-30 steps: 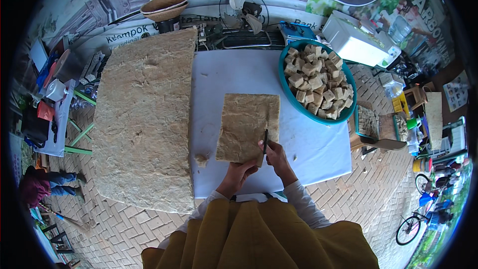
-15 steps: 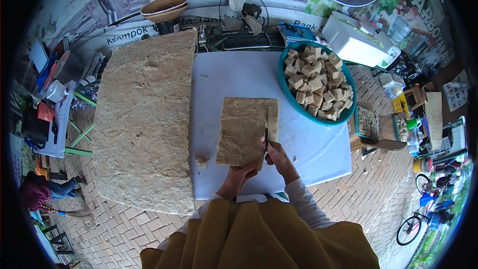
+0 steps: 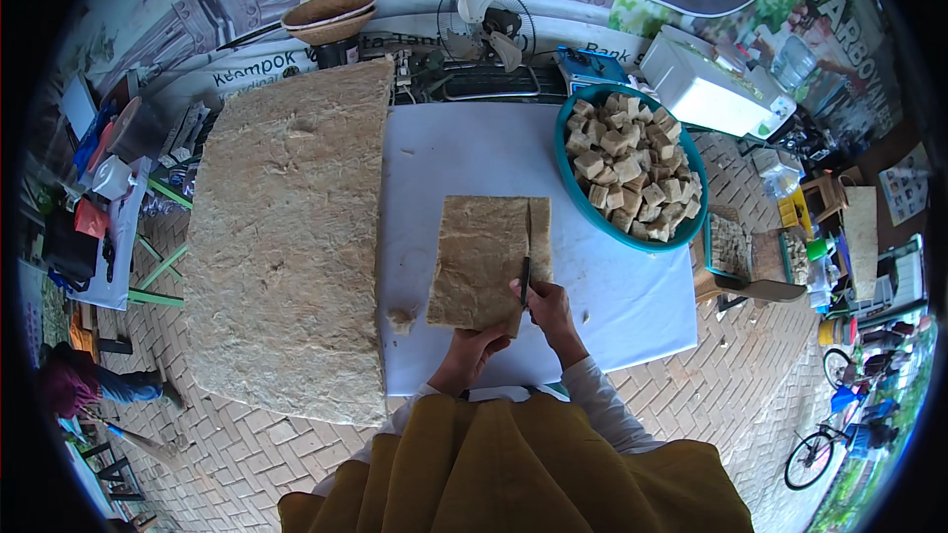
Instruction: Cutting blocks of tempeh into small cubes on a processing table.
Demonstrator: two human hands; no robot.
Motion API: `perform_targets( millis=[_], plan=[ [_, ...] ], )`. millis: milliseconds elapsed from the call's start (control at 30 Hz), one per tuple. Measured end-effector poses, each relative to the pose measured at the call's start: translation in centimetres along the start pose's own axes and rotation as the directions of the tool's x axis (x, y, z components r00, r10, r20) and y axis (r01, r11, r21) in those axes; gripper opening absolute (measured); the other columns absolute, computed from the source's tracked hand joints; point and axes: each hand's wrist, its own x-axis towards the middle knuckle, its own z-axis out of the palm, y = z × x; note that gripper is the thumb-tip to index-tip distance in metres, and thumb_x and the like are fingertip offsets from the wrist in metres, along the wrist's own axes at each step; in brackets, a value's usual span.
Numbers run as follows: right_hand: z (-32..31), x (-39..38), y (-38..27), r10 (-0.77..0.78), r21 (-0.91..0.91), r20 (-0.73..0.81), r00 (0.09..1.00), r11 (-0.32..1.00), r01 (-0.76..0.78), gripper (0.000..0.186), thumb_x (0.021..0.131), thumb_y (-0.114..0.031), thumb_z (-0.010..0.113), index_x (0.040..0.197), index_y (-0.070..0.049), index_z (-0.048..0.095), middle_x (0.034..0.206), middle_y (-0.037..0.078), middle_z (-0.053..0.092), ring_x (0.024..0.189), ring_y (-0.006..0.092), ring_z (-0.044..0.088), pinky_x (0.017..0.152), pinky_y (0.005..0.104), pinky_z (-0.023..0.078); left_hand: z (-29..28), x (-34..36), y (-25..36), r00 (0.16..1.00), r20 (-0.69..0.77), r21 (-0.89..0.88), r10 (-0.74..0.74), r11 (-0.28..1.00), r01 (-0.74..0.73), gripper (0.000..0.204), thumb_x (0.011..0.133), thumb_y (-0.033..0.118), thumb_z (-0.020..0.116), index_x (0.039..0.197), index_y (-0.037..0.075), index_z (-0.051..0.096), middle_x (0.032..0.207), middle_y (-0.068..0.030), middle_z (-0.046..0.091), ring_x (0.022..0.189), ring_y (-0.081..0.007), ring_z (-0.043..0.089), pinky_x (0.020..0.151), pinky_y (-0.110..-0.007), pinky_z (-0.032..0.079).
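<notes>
A square brown slab of fibrous, rockwool-like material (image 3: pixel 479 257) lies flat on the white-covered table. My right hand (image 3: pixel 550 311) is closed on a dark, narrow knife (image 3: pixel 525 276), which stands in the slab near its right side. From the far edge a cut line runs down to the knife, marking off a narrow strip (image 3: pixel 539 237). At the slab's near edge, my left hand (image 3: pixel 472 350) grips it, thumb on top; some of the fingers are hidden. Beyond on the right, a teal basin (image 3: pixel 566 173) holds many cut cubes (image 3: pixel 627 168) of the same material.
A large thick sheet of the same material (image 3: pixel 286 237) fills the table's left side. A small scrap (image 3: pixel 400 319) lies near the slab on the white cloth (image 3: pixel 474 148). A fan (image 3: pixel 486 25) and a white foam box (image 3: pixel 696 79) stand at the back. At far left, a person (image 3: pixel 74 380) holds a broom.
My right hand has drawn the knife slightly toward me, and the cut line shows more plainly. My left hand stays at the slab's near edge. The person at far left has shifted with the broom.
</notes>
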Motion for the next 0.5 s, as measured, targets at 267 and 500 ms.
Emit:
perform_targets(
  millis=[267,500],
  plan=[
    [-1.4,-0.9,-2.1,-0.032,0.399,0.271,0.962,0.913,-0.081,0.044,0.083,-0.052,0.056,0.076,-0.009,0.046,0.056,-0.007,0.028,0.044,0.003,0.025,0.04,0.0207,0.02,-0.5,-0.6,-0.5,0.999,0.035,0.062,-0.016,0.998,0.014,0.042,0.081,0.004,0.062,0.118,0.004,0.043,0.108,-0.0064,0.053,0.09,-0.0152,0.057,0.073,-0.028,0.053],
    [-0.7,-0.6,-1.8,-0.008,0.219,0.125,0.992,0.976,-0.02,0.045,0.082,-0.049,0.059,0.067,-0.009,0.047,0.053,-0.007,0.032,0.043,0.0038,0.028,0.04,0.0226,0.021,-0.5,-0.8,-0.3,0.999,0.036,0.052,0.012,0.999,-0.014,0.042,0.082,0.005,0.063,0.119,0.004,0.043,0.108,-0.0062,0.053,0.091,-0.0145,0.057,0.073,-0.027,0.053]
  ],
)
